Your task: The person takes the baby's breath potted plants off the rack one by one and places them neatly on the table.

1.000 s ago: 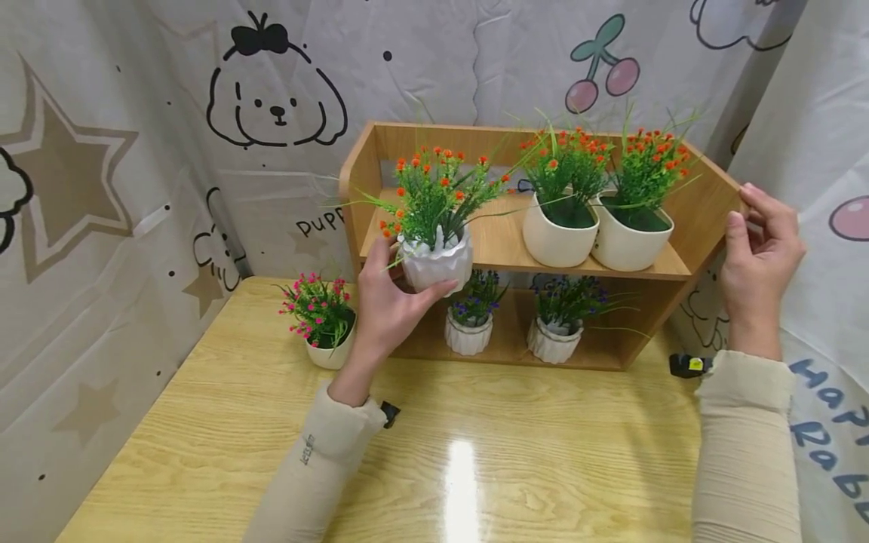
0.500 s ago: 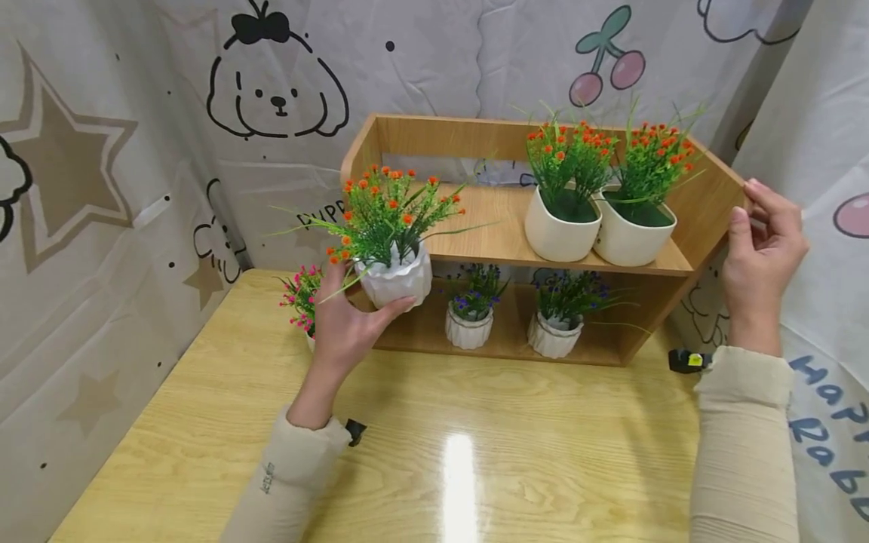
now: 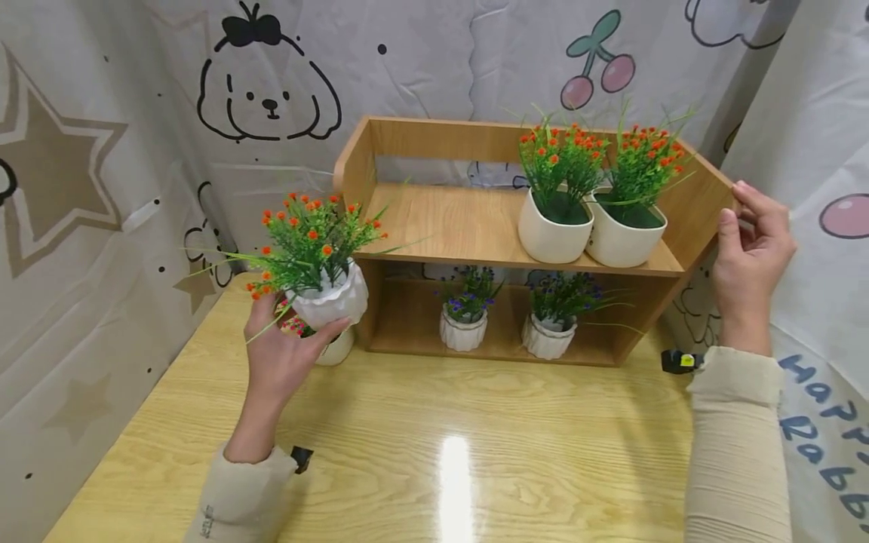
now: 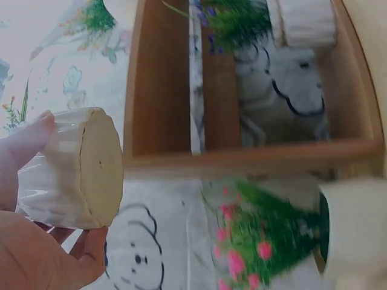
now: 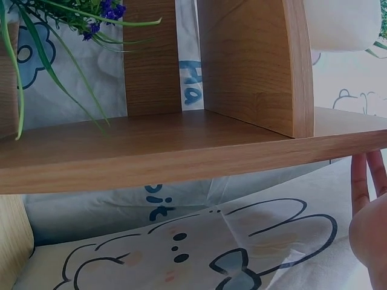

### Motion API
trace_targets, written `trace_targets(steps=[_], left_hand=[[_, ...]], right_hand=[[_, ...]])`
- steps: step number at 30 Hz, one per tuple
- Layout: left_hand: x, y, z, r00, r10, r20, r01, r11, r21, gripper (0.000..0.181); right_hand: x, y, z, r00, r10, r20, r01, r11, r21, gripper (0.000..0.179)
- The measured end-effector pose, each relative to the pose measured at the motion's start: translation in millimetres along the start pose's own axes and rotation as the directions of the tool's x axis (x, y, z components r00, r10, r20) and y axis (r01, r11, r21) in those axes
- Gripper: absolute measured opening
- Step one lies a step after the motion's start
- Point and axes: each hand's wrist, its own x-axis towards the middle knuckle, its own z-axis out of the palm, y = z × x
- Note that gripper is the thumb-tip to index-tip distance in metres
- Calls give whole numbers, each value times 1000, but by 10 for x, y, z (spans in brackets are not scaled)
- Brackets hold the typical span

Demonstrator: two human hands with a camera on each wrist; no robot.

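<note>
In the head view my left hand (image 3: 281, 358) grips a white ribbed flowerpot (image 3: 333, 298) with orange flowers, held up off the table at the left front of the wooden shelf (image 3: 441, 219). The left wrist view shows the pot's pale flat bottom (image 4: 101, 172), with my thumb and fingers around its side. My right hand (image 3: 753, 256) holds the upper front corner of the shelf's right side panel. Two of its fingers (image 5: 359, 181) touch that panel in the right wrist view. Behind the raised pot, a cream pot (image 3: 337, 351) of pink flowers is partly hidden.
Two cream pots (image 3: 555, 230) of orange flowers stand together at the right of the upper board. Below are two white ribbed pots (image 3: 464, 330) of blue-purple flowers. The shelf stands on a light wood table (image 3: 380, 437), with printed curtains (image 3: 421, 83) behind and at both sides.
My left hand has carried the white pot from before the upper board left and down, past the shelf's left end, tilting it slightly. My right hand has stayed at the shelf corner.
</note>
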Motion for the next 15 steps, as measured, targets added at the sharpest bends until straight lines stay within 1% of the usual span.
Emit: trace_targets(steps=[3,5,6,8,11,15], left_hand=[[-14,-191,-145,998,-47,-51,50,997,57,85],[-9,-324,-241,993,-79,-82,88,990,109,83],[2,-390,-291,992,-86,-92,97,988,120,83],[22,-474,-388,990,-89,-113,104,985,141,83],[49,-493,-513,987,-78,-140,99,984,150,84],[60,-418,-628,983,-55,-173,81,986,146,79]], right_hand=[[-8,-2,3,1000,-5,1,5,1000,-7,29],[-9,-3,5,1000,-6,-1,6,1000,-15,29],[-9,-4,5,1000,-6,-3,6,1000,-18,29],[-9,-6,5,1000,-5,-2,5,1000,-27,28],[-8,-9,7,1000,-4,-2,4,1000,-29,28],[-19,-9,12,1000,-4,4,4,1000,-24,29]])
